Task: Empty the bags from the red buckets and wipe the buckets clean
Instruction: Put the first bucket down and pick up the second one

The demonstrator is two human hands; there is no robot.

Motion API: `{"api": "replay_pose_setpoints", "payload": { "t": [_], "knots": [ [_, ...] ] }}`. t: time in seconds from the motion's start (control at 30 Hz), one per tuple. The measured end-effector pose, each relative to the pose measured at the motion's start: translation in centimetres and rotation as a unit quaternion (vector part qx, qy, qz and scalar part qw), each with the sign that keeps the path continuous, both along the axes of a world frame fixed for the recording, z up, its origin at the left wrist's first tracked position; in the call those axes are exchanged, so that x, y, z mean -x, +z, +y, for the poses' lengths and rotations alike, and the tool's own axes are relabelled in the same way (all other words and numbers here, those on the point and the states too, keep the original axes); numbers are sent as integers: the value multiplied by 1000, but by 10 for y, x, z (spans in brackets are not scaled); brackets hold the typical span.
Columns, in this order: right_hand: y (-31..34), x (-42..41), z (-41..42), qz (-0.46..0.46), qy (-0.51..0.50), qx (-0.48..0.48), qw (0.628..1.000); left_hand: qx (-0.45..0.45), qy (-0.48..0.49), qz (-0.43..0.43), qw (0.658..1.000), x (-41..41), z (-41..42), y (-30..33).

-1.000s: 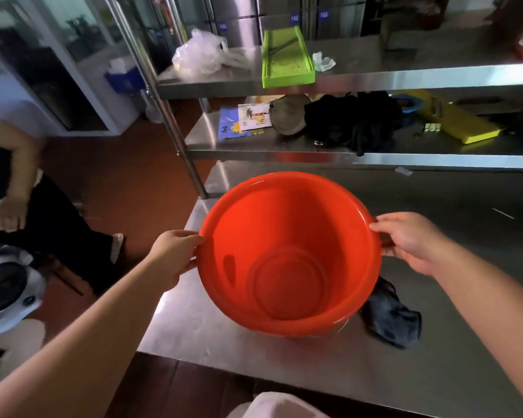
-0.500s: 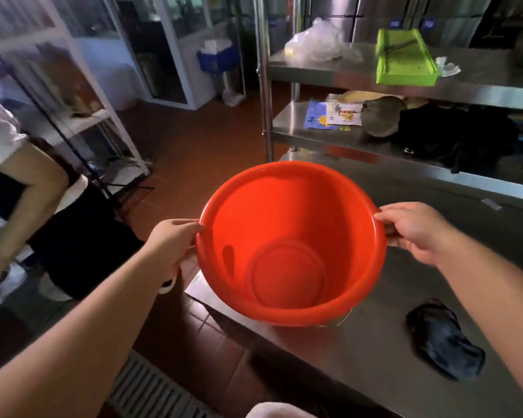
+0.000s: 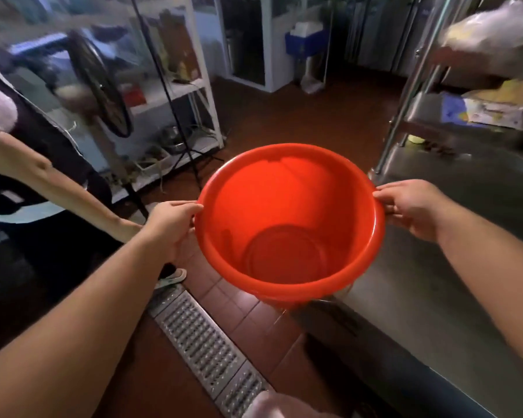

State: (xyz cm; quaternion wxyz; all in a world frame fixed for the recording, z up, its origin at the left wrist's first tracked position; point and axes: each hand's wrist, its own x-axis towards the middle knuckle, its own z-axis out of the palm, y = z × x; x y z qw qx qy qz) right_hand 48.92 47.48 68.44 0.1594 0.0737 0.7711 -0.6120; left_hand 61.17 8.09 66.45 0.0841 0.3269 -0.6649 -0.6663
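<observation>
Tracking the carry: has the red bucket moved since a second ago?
Yes. The red bucket has swung left off the steel table, now mostly over floor.

Red-brown tiled floor (image 3: 329, 122), metal drain grate (image 3: 206, 348), steel shelving (image 3: 411, 95).

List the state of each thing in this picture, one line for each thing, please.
red bucket: upright, empty inside, held off the table at its rim.
left hand: grips the bucket's left rim.
right hand: grips the bucket's right rim.
steel table: bare where it shows.
floor drain grate: set flat in the tiled floor.
fan: too blurred to tell whether it spins.
</observation>
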Motion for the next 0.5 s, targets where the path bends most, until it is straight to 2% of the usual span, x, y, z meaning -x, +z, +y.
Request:
{"api": "replay_pose_setpoints", "payload": {
  "t": [0.27, 0.5],
  "knots": [
    [-18, 21, -135, -49, 46, 0, 998, -11, 61, -19, 998, -20, -116, -8],
    [-33, 89, -211, -66, 101, -31, 992, -8, 93, -43, 995, 23, -185, -30]
  ]
}}
